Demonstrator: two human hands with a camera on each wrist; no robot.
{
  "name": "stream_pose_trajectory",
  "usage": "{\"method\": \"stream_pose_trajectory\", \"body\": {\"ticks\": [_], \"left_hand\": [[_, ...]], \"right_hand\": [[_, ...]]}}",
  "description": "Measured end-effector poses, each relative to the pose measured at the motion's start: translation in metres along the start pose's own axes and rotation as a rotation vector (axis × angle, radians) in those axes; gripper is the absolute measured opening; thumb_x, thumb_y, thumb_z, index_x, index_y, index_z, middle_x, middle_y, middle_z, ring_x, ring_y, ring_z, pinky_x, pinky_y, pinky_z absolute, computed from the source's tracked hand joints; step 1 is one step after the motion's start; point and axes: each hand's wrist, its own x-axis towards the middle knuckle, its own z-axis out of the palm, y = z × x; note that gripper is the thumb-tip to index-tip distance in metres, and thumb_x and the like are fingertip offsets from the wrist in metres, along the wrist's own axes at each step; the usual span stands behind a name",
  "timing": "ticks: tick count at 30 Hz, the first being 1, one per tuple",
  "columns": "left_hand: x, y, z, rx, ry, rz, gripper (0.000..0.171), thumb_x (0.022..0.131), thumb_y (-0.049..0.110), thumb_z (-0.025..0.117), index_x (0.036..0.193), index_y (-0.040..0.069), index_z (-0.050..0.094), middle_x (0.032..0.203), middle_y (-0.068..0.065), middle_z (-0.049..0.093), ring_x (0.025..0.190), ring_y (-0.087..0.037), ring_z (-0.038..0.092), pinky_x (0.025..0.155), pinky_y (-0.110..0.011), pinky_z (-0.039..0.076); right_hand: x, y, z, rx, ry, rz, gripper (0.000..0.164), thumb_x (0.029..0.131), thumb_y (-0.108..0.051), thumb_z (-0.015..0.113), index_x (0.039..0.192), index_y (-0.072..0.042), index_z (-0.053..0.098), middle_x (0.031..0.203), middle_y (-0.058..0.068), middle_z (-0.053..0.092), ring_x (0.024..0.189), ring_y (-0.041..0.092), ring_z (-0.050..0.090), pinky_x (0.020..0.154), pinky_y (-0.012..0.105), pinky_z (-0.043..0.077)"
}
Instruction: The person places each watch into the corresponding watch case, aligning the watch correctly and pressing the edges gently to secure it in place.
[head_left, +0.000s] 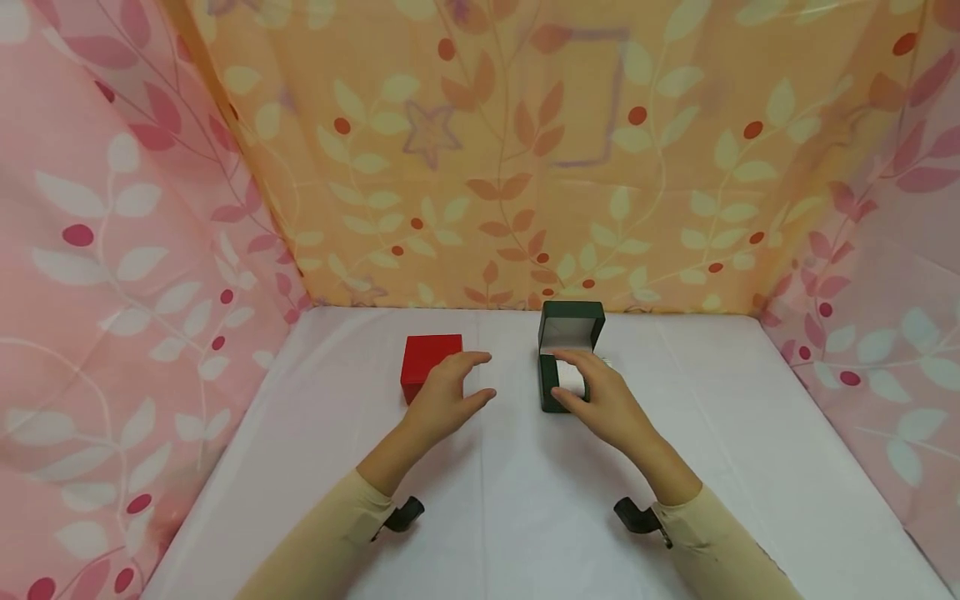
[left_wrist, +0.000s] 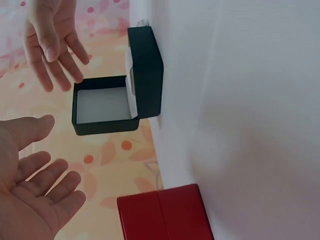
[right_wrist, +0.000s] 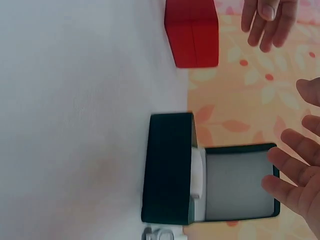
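Observation:
A dark green hinged box [head_left: 550,387] stands on the table with its lid up and pale inside. A white cushion-like piece [head_left: 572,379] lies in its base. My right hand [head_left: 609,404] hovers over this box, thumb and fingers apart, gripping nothing. To the left sits a closed red box [head_left: 429,357]. My left hand [head_left: 444,398] is in the air in front of it, fingers spread, covering one of its corners in the head view. Beside the green box, a small silvery metal thing [right_wrist: 160,233] shows partly; its kind cannot be made out.
A white cloth [head_left: 510,500] covers the table. An orange leaf-patterned curtain [head_left: 465,167] hangs along the back edge, and pink curtains [head_left: 135,275] close off both sides. A dark camera mount [head_left: 405,514] sticks out from each wrist.

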Motion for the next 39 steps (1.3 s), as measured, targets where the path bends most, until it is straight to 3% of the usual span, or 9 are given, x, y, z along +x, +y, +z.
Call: {"method": "stream_pose_trajectory", "body": {"ticks": [5,14,25,39], "left_hand": [[0.005,0.006,0.007,-0.014,-0.054,-0.011,0.059,0.091,0.024,0.079,0.144,0.015,0.057,0.145,-0.004,0.059,0.135,-0.025,0.054,0.105,-0.044,0.053],[0.016,0.011,0.026,0.007,-0.125,-0.004,0.059,0.092,0.028,0.078,0.146,0.017,0.056,0.146,-0.003,0.057,0.136,-0.024,0.052,0.107,-0.043,0.051],[0.035,0.017,0.046,0.04,-0.168,0.032,0.056,0.094,0.027,0.076,0.145,0.014,0.057,0.145,-0.004,0.058,0.135,-0.023,0.053,0.111,-0.042,0.048],[0.055,0.026,0.067,0.082,-0.191,0.079,0.055,0.093,0.028,0.077,0.142,0.012,0.058,0.145,-0.004,0.059,0.135,-0.022,0.052,0.112,-0.037,0.046]], "right_hand": [[-0.009,0.011,-0.015,-0.028,0.042,-0.011,0.061,0.091,-0.02,0.079,0.146,-0.01,0.054,0.144,0.01,0.057,0.137,0.032,0.052,0.11,0.056,0.044],[-0.017,0.03,-0.03,-0.051,0.058,0.072,0.058,0.093,-0.02,0.078,0.145,-0.01,0.055,0.145,0.013,0.057,0.135,0.036,0.052,0.11,0.06,0.043],[-0.015,0.054,-0.043,-0.089,0.123,0.11,0.055,0.093,-0.017,0.077,0.143,-0.008,0.057,0.141,0.017,0.058,0.13,0.039,0.055,0.106,0.061,0.044],[-0.016,0.079,-0.054,-0.112,0.14,0.182,0.052,0.096,-0.021,0.073,0.143,-0.004,0.057,0.14,0.021,0.059,0.128,0.043,0.054,0.105,0.065,0.043]]}}
